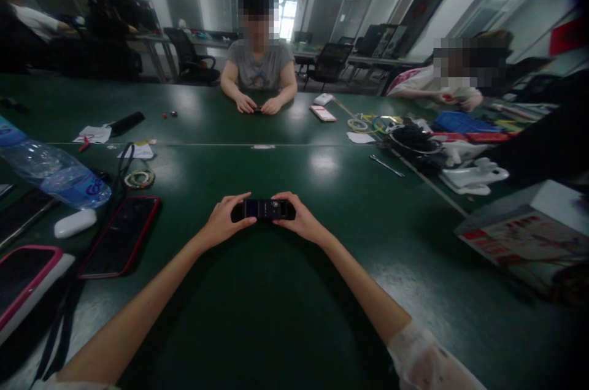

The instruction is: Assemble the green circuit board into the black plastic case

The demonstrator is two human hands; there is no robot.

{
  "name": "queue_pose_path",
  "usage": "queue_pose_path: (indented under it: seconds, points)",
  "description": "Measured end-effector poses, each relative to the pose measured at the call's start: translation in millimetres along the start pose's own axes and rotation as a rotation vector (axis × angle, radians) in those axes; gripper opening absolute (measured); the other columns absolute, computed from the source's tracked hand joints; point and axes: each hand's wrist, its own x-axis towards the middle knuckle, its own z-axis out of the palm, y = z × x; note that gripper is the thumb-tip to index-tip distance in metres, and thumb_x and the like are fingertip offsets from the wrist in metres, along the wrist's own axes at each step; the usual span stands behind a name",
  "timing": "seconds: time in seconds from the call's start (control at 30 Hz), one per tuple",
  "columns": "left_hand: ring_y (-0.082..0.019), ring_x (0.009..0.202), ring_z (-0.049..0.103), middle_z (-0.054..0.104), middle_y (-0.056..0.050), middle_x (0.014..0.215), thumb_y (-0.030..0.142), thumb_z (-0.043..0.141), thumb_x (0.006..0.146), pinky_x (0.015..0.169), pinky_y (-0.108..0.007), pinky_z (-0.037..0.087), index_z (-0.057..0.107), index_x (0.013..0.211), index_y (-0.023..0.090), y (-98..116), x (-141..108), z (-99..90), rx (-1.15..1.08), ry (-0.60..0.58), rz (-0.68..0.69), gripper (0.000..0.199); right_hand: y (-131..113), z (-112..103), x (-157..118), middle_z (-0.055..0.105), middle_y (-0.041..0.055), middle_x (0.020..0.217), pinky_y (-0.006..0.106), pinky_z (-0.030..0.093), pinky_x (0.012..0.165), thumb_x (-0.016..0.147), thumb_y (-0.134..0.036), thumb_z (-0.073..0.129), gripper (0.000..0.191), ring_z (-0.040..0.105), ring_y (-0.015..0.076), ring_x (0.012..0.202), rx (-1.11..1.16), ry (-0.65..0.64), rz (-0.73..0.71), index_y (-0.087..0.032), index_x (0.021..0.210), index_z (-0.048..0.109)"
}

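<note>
Gripping opposite ends of a small black rectangular device with a glossy screen (264, 209), the bare left hand (225, 218) and right hand (298, 216) apparently steady it, leaving its face uncovered. It is centred at the smooth dark-green tabletop (221, 163), long axis running left to right, screen facing up toward the wearer.

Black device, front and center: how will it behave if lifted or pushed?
Device: probably stiff, since its body looks straight, with no visible sag. Unlikely to roll, given its boxy outline. Its upper face shows what looks like a screen, so it may be fragile if dropped.
</note>
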Motion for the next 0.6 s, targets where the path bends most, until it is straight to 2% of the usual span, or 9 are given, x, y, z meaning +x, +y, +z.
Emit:
queue_pose_path:
  seconds: [0.23,0.4,0.6]
  points:
    - [-0.032,0.118,0.046,0.047,-0.01,0.131,0.06,0.057,0.08,0.093,-0.052,0.044,0.046,0.133,0.032,0.8,0.1,0.8,0.004,0.015,0.005,0.061,-2.9,-4.2,1.6,0.052,0.0042,0.125,0.048,0.043,0.098,0.076,-0.04,0.071,0.052,0.049,0.0251,0.117,0.039,-0.066,0.096,-0.032,0.123,0.05]
    - [-0.032,0.118,0.046,0.046,-0.01,0.131,0.058,0.059,0.079,0.092,-0.052,0.046,0.048,0.131,0.032,-0.7,-0.4,0.3,-0.026,0.004,0.009,0.059,-2.8,-4.5,3.8,0.057,0.0042,0.119,0.049,0.044,0.096,0.08,-0.043,0.065,0.043,0.05,0.0255,0.115,0.019,-0.059,0.111,-0.032,0.12,0.054]
    - [-0.032,0.118,0.047,0.046,-0.009,0.131,0.058,0.062,0.077,0.09,-0.051,0.047,0.049,0.129,0.032,-1.3,0.4,-1.8,-0.047,-0.026,0.004,0.059,-1.7,-4.5,3.0,0.056,0.0049,0.12,0.049,0.044,0.096,0.078,-0.045,0.068,0.046,0.05,0.0253,0.115,0.011,-0.068,0.131,-0.031,0.12,0.054]
